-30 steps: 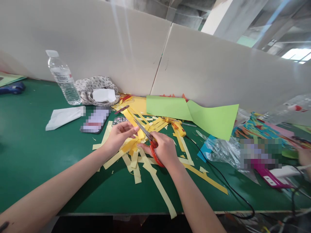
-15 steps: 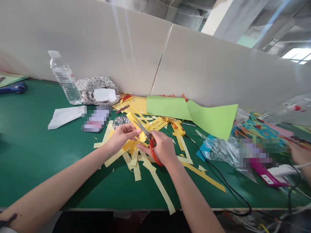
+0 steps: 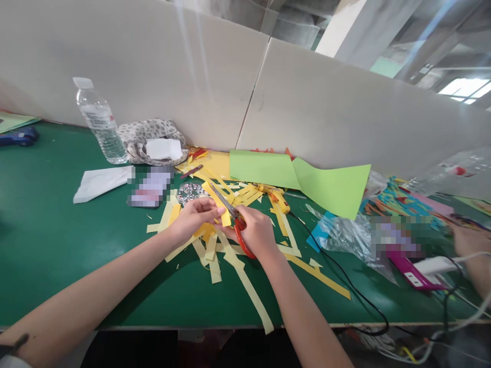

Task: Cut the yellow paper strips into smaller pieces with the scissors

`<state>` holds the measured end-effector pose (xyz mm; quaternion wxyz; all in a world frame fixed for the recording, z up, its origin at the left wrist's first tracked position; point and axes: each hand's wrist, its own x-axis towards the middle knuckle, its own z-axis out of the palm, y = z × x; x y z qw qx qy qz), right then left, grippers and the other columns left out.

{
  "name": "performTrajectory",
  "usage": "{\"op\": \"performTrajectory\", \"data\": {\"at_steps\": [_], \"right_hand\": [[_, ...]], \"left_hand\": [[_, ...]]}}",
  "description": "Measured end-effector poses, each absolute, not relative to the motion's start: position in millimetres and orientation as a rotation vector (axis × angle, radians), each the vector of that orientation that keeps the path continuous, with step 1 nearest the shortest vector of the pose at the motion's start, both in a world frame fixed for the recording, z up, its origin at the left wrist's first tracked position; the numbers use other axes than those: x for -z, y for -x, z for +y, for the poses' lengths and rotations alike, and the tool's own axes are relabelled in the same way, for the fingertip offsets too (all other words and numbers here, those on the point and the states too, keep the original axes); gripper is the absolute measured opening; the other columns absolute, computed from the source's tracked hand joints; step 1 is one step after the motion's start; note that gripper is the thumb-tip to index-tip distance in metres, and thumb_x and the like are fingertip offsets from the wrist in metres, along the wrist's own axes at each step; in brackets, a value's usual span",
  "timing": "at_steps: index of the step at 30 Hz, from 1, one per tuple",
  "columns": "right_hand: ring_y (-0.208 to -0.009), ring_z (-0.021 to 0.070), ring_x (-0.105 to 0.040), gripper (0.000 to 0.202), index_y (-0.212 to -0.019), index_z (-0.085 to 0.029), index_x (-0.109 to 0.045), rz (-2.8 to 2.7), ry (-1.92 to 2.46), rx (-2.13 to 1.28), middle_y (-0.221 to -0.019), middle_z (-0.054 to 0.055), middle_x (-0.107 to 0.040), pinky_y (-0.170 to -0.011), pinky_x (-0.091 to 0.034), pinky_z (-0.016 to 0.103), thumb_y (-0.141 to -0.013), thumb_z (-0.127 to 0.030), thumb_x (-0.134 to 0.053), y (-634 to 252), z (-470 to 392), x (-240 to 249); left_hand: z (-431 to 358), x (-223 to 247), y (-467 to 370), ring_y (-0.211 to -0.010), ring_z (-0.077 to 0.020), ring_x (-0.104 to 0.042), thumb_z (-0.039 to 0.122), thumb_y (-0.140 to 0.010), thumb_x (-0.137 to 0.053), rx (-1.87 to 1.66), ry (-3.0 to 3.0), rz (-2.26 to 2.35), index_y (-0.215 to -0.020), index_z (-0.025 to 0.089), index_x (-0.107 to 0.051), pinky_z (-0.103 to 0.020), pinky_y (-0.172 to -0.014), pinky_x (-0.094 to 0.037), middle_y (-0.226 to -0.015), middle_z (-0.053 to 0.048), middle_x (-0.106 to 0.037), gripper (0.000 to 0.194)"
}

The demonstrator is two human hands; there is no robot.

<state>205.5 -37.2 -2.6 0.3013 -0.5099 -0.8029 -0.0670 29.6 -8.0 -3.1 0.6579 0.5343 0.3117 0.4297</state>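
Red-handled scissors (image 3: pixel 241 236) are gripped in my right hand (image 3: pixel 258 230), their blades pointing up and left. My left hand (image 3: pixel 195 217) pinches a yellow paper strip (image 3: pixel 215 202), and the scissor blades lie across or right beside it; I cannot tell whether they touch the paper. Beneath both hands spreads a loose pile of pale yellow paper strips (image 3: pixel 245 286) and deeper yellow pieces. Just beyond my left hand sits a round patterned item (image 3: pixel 190 191), partly covered by strips. A yellow glue gun (image 3: pixel 282 202) lies past my right hand.
A green paper sheet (image 3: pixel 264 168) lies at the back by the partition. To the left are a water bottle (image 3: pixel 100 125), a patterned pouch (image 3: pixel 153 133), a tissue (image 3: pixel 100 184) and a phone (image 3: pixel 150 188). A black cord (image 3: pixel 345 278) and plastic bag (image 3: pixel 351 237) lie right, near another person's hand (image 3: pixel 470 245).
The yellow strip and scissors have shifted slightly in my hands, with the strip tilted a little differently. The whole view has moved slightly; the table items stay in place.
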Motion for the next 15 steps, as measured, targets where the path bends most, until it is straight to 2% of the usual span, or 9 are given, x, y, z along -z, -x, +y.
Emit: {"op": "performTrajectory", "data": {"at_steps": [7, 11, 15], "right_hand": [[-0.062, 0.0151, -0.055, 0.038, -0.084, -0.019, -0.053, -1.921, 1.440, -0.025, -0.069, 0.002, -0.059, -0.058, -0.040, 0.025, -0.069, -0.053, -0.061, -203.5, -38.8, -2.1], [-0.060, 0.0133, -0.056, 0.029, -0.084, -0.021, -0.051, -1.861, 1.351, -0.290, -0.069, 0.000, -0.059, -0.059, -0.043, 0.025, -0.071, -0.045, -0.062, -200.6, -40.8, -6.2], [-0.059, 0.0125, -0.057, 0.020, -0.080, -0.022, -0.051, -1.823, 1.246, -0.370, -0.068, -0.002, -0.059, -0.061, -0.046, 0.025, -0.072, -0.035, -0.062, -196.9, -41.0, -4.2]], "left_hand": [[-6.3, 5.1, -29.5, -0.059, -0.0081, -0.058, 0.027, -0.068, -0.070, -1.070, -1.150, 0.809, -0.068, 0.017, -0.058, -0.020, -0.058, -0.045, -0.062, 0.002, -0.060, 0.016], [-6.9, 6.2, -31.5, -0.059, -0.0088, -0.059, 0.025, -0.065, -0.072, -1.062, -1.105, 0.847, -0.070, 0.018, -0.057, -0.020, -0.058, -0.046, -0.063, 0.002, -0.061, 0.018], [-8.8, 7.3, -34.8, -0.064, -0.0107, -0.062, 0.026, -0.065, -0.072, -0.981, -1.127, 0.836, -0.068, 0.018, -0.058, -0.021, -0.061, -0.047, -0.065, 0.001, -0.063, 0.017]]}}
